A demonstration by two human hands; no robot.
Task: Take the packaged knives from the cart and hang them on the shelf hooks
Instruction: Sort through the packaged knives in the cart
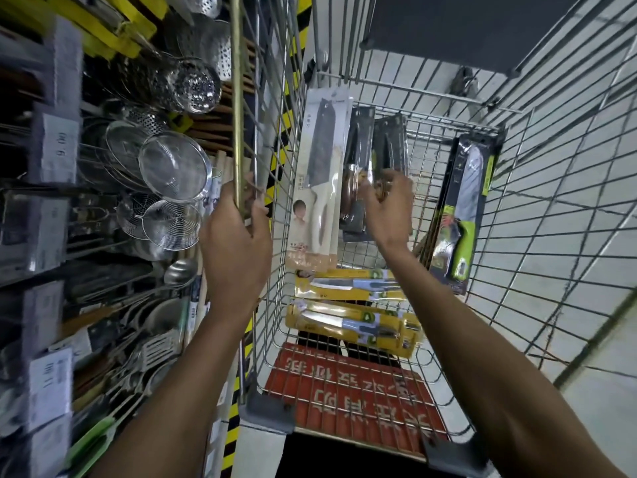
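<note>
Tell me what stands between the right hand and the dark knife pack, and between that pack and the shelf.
Nothing between them: the right hand pinches the dark knife pack. Toward the shelf on the left stands the cart's wire side, its top rail gripped by the left hand; the pack likely must go over it.

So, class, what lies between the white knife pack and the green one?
Two dark knife packs, held by the right hand, as the head view shows.
</note>
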